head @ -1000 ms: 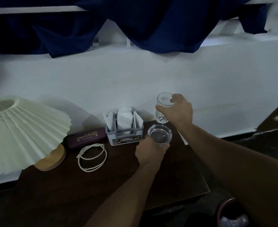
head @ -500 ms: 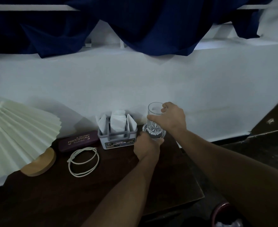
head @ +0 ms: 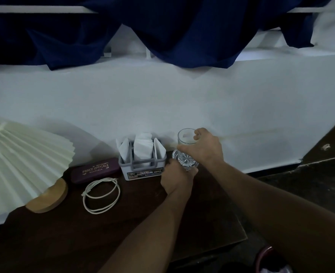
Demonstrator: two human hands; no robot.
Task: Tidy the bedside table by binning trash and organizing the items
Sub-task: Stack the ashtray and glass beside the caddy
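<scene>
Within the curled fingers (head: 199,133) of the right hand (head: 204,149), a tall glass (head: 184,137) is being gripped near its rim, over a tumbler (head: 190,166) being clasped by the left hand (head: 177,177); slick, brittle glass is being judged safest held around its walls.

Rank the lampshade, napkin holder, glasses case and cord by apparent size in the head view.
1. Lampshade, by far.
2. Napkin holder.
3. Glasses case and cord: look alike, not ranked.

Clear tall glass (head: 184,137) upright, apparently nested in low round glass (head: 175,155), near back of table (head: 143,217)
</scene>
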